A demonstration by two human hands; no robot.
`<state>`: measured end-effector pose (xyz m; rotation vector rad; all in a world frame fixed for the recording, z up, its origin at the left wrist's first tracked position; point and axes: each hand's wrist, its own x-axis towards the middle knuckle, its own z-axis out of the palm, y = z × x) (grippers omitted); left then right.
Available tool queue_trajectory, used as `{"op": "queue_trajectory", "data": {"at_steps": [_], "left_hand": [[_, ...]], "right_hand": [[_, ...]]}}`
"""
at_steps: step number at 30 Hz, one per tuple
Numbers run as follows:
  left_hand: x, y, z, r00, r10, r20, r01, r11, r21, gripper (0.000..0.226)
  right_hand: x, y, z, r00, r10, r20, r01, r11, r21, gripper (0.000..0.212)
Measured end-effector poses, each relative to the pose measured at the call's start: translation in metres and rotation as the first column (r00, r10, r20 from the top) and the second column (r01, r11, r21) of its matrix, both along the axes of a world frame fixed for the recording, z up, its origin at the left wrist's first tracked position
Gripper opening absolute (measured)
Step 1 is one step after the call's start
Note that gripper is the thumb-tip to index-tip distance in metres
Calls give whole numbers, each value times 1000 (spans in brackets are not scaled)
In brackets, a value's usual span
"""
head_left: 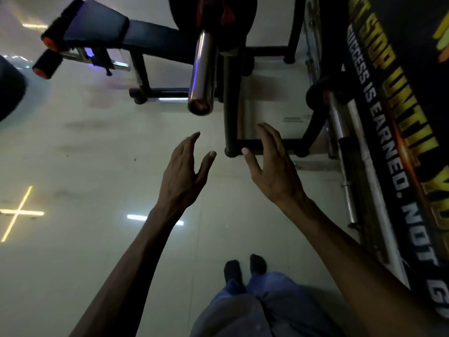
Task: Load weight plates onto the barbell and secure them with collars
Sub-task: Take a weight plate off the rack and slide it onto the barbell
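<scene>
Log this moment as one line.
left hand: open, empty | right hand: open, empty | barbell sleeve: plate and red collar on

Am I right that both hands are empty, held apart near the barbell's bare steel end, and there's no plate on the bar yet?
Not quite. The left hand and right hand are empty and apart, short of the barbell sleeve. But the head view shows a dark weight plate already on the bar, with a red collar against it.

Glossy pale tiled floor point(85, 154) under black bench frame point(228, 105) and socked feet point(244, 267).
</scene>
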<state>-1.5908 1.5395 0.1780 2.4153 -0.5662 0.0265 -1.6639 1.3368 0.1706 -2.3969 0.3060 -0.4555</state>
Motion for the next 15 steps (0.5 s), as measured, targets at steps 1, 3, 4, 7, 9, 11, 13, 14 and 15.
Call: {"op": "queue_trajectory", "data": {"at_steps": [1, 3, 4, 7, 9, 11, 13, 14, 15], "left_hand": [[0, -7, -3, 1000, -18, -4, 18, 1000, 5, 65], [0, -24, -9, 998, -65, -15, 66, 998, 24, 66], [0, -35, -12, 995, -98, -24, 99, 994, 35, 67], [1, -75, -22, 980, -191, -55, 195, 978, 75, 68], [2, -104, -29, 969, -240, -65, 246, 964, 105, 68], [4, -137, -35, 957, -278, -81, 287, 950, 124, 69], [7, -173, -40, 941, -319, -112, 331, 937, 112, 72], [9, -193, -42, 931, -342, -127, 354, 930, 94, 72], [13, -214, -44, 921, -364, -140, 377, 923, 75, 72]], "right_hand": [[-5, -5, -2, 1000, -20, -8, 20, 1000, -5, 63], [-16, -18, -6, 997, -70, -36, 70, 998, 1, 64], [-22, -26, -8, 994, -96, -49, 96, 995, 1, 64], [-38, -56, -14, 982, -175, -67, 174, 985, -15, 63], [-47, -80, -18, 971, -225, -87, 224, 974, -20, 64], [-55, -107, -22, 957, -270, -101, 268, 963, -41, 63], [-60, -138, -27, 942, -317, -112, 310, 948, -75, 63], [-61, -154, -30, 933, -342, -110, 331, 938, -109, 62], [-61, -172, -32, 925, -365, -108, 348, 926, -146, 62]]}}
